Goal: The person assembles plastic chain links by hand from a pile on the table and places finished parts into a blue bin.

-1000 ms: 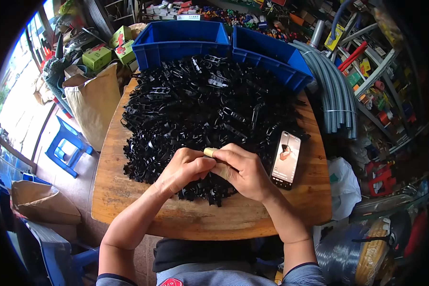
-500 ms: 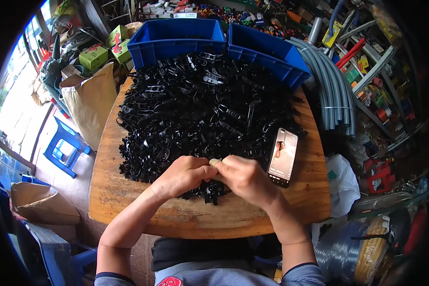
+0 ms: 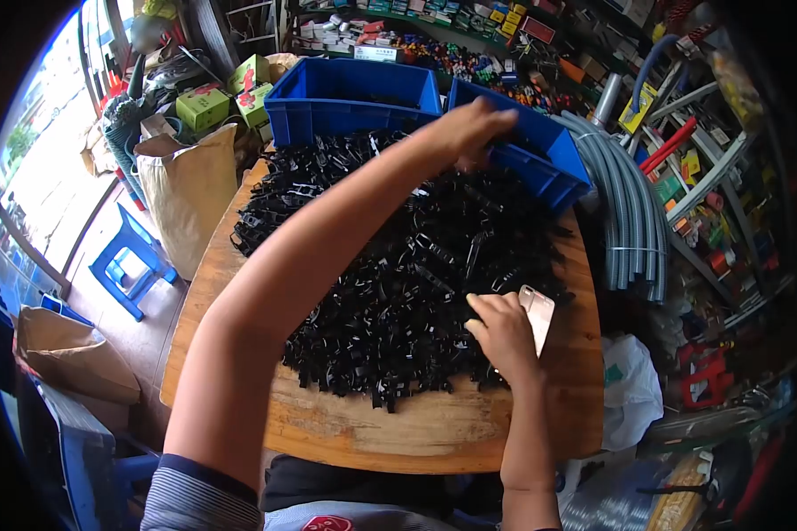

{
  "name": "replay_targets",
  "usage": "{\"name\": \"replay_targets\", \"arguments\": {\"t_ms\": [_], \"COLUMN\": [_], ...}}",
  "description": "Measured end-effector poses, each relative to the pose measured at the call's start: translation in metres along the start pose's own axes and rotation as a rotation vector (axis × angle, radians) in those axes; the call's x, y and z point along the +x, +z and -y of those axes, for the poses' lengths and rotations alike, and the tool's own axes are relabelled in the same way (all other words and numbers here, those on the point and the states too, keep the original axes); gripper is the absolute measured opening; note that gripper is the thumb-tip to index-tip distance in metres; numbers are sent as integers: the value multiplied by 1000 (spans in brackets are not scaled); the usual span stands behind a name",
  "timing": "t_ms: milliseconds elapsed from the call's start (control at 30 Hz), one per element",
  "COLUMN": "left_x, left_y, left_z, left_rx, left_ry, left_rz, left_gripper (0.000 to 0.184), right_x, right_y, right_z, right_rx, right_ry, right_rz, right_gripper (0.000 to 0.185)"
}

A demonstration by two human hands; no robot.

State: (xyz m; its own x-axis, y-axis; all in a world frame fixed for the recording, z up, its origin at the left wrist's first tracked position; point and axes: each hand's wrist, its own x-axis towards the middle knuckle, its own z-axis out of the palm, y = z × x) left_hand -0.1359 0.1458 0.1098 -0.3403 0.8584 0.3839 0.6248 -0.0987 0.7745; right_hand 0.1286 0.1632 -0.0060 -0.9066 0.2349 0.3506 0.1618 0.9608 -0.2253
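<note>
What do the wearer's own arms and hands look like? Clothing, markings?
Left hand and right hand: no gloves visible. Forearms bare, no watch or cables showing. Left sleeve: short, finely striped blue-grey and white, dark navy band at the hem. Right sleeve mostly out of frame.

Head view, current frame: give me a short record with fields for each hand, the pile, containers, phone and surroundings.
Left hand: left hand, blurred, stretched out over the near side of the right bin; grip unclear
Right hand: right hand, at the pile's right edge, partly covering the phone; grip unclear
Pile: black parts, heaped on a wooden table
Containers: right bin and left bin, both blue, beyond the pile
Phone: phone, screen lit
Surroundings: grey tubing right; paper bag left
</note>
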Motion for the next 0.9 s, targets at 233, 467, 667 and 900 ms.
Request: {"name": "replay_targets", "arguments": {"t_ms": [233,467,667,900], "left_x": [-56,-223,-235,-245], "left_y": [18,64,23,24], "left_z": [-31,-27,-4,-8], "left_rx": [312,676,-117,-25], "left_ry": [159,315,-149,-129], "left_rz": [82,110,-192,-207], "left_gripper": [52,58,33,22], "right_x": [1,3,12,17], "right_y": [-3,-15,13,40], "right_z": [-3,46,57,46], "right_rx": [94,1246,256,368], "right_ry": [28,320,-82,-84], "right_rz": [-3,99,-25,-73], "right_gripper": [22,27,32,22]}}
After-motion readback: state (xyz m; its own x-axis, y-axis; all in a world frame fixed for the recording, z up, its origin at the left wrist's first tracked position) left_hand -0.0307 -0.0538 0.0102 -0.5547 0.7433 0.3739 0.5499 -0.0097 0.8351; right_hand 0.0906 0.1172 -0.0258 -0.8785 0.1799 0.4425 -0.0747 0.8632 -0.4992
